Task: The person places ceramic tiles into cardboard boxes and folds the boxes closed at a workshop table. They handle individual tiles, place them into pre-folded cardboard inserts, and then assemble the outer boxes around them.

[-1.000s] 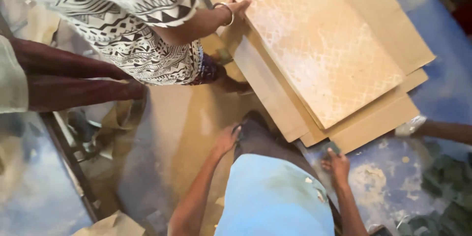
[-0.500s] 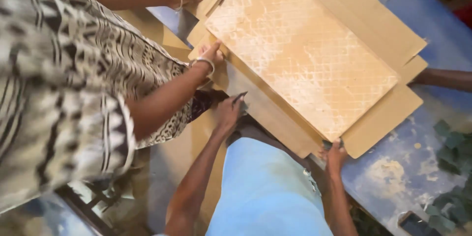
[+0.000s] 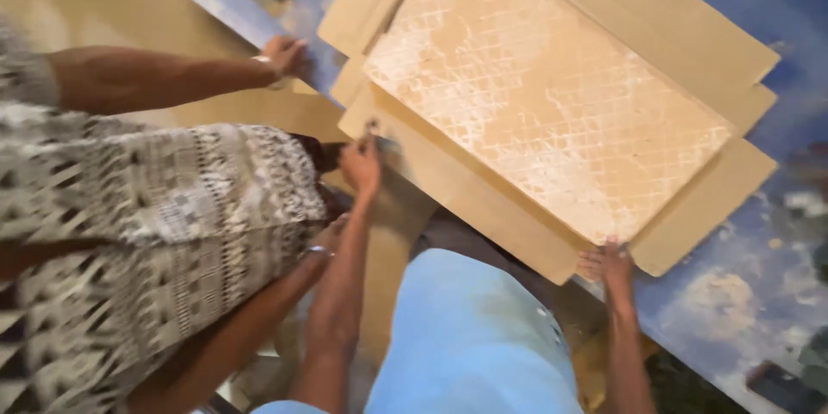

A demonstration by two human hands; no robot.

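the tile (image 3: pixel 552 112), a large tan slab with a white diamond grid and chalky dust on its upper face, lies tilted across the middle and far right of my view, on top of flattened brown cardboard sheets (image 3: pixel 690 26) that stick out past it on every side. the stack rests on a blue, dust-marked surface (image 3: pixel 759 293). my left hand (image 3: pixel 362 164) is at the near left corner of the stack, fingers pinched onto the cardboard edge there. my right hand (image 3: pixel 608 263) is at the near right corner, fingertips pressing the edge where tile and cardboard meet; i cannot tell whether it is clenched on it or only touching. my light blue shirt (image 3: pixel 470 336) fills the near middle. left of me, another person in a black-and-white patterned garment (image 3: pixel 164 233) leans in; one hand of theirs (image 3: pixel 285 53) rests at the far left beside the cardboard, and a forearm with a thin bangle (image 3: pixel 317 250) runs just beside my left arm.
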